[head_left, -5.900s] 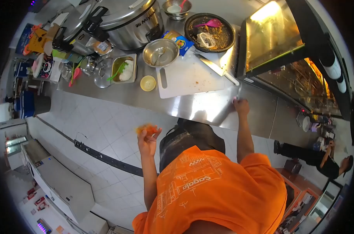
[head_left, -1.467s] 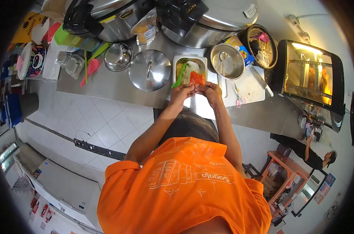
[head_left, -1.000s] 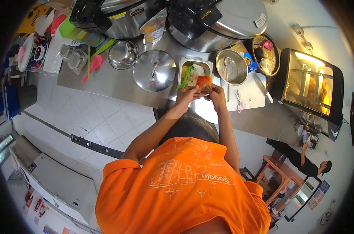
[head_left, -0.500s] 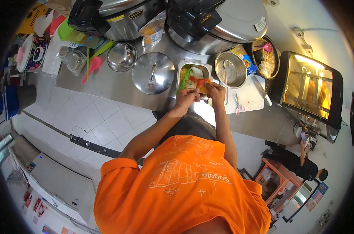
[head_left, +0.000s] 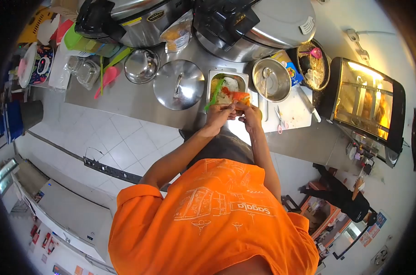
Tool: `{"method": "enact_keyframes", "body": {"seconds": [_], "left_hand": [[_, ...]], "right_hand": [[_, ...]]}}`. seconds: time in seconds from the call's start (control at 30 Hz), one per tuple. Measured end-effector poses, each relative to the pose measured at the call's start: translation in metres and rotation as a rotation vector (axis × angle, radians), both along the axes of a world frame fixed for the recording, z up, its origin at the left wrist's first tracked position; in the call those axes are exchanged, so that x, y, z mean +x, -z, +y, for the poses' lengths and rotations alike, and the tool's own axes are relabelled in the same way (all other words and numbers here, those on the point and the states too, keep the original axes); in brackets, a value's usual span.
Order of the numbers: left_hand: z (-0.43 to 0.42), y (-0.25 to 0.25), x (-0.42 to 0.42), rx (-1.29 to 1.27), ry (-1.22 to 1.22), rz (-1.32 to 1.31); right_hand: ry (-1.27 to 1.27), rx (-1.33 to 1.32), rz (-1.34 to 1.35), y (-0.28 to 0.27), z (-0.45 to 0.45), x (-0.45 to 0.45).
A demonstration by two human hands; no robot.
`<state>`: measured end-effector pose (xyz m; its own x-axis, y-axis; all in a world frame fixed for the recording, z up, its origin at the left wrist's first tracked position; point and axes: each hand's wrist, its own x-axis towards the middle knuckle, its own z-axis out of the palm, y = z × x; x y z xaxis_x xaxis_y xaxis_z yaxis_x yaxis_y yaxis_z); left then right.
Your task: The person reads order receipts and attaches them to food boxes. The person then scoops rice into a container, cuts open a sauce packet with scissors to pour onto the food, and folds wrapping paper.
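Note:
My left hand (head_left: pixel 220 116) and my right hand (head_left: pixel 251 116) meet at the front edge of a square steel container (head_left: pixel 245 79). Both pinch an orange-red packet (head_left: pixel 240 97), which is tilted over the container. Inside lie white contents (head_left: pixel 231 84) with a patch of red on them, and a green spoon (head_left: pixel 215 94) leans at the left side. Left of the container is a round steel lid (head_left: pixel 178 86). To its right are a steel bowl (head_left: pixel 276 82) with a spoon in it, and pink-handled scissors (head_left: pixel 281 123) on a white cutting board (head_left: pixel 292 110).
Large steel cookers (head_left: pixel 281 23) stand behind. Right of the board are a knife (head_left: pixel 311 107), a dark round pan (head_left: pixel 325 68) and a lit glass oven (head_left: pixel 366 98). Pink and green utensils (head_left: pixel 109 75) lie left. Another person (head_left: pixel 350 197) in black is at the far right.
The scissors now lie on the board, and both hands have come together on the packet. Red has appeared on the white contents. The other person has shifted at the right.

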<state>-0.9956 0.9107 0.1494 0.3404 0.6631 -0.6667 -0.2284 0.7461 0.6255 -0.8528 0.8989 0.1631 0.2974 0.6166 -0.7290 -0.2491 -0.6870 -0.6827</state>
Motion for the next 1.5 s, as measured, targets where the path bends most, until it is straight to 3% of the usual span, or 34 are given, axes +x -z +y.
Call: {"method": "enact_keyframes", "body": {"seconds": [0.3,0.4,0.53,0.63,0.73,1.0,1.07,1.13,1.2,1.4,1.5], "left_hand": [[-0.003,0.004,0.001,0.035,-0.086,0.002],[-0.002,0.001,-0.001,0.016,-0.093,0.002],[-0.003,0.0,-0.001,-0.007,-0.114,-0.02],[-0.004,0.004,0.0,0.004,-0.136,-0.044],[-0.002,-0.001,0.0,0.017,-0.122,-0.043],[-0.003,0.001,0.0,0.009,-0.068,-0.035],[-0.003,-0.002,-0.002,0.017,-0.054,-0.004],[-0.003,-0.003,-0.002,0.02,-0.046,0.001],[-0.002,-0.003,-0.003,0.021,-0.041,0.005],[-0.003,-0.002,-0.005,0.005,-0.078,-0.018],[-0.007,0.003,-0.003,0.003,-0.052,-0.03]], "right_hand": [[-0.158,0.016,-0.308,0.006,0.024,0.021],[-0.072,0.211,-0.331,0.019,0.028,0.024],[-0.086,0.148,-0.377,0.011,0.03,0.021],[-0.124,-0.019,-0.167,-0.027,0.026,0.013],[-0.181,-0.073,-0.163,0.01,0.0,0.013],[-0.174,0.001,-0.135,0.012,0.019,0.02],[-0.111,0.2,-0.094,0.028,0.025,0.022],[-0.15,0.168,-0.17,0.032,0.029,0.031],[-0.281,0.097,-0.449,0.017,0.034,0.032],[-0.404,0.064,-0.256,-0.006,0.023,0.035],[-0.381,0.065,-0.329,-0.007,0.022,0.04]]}}
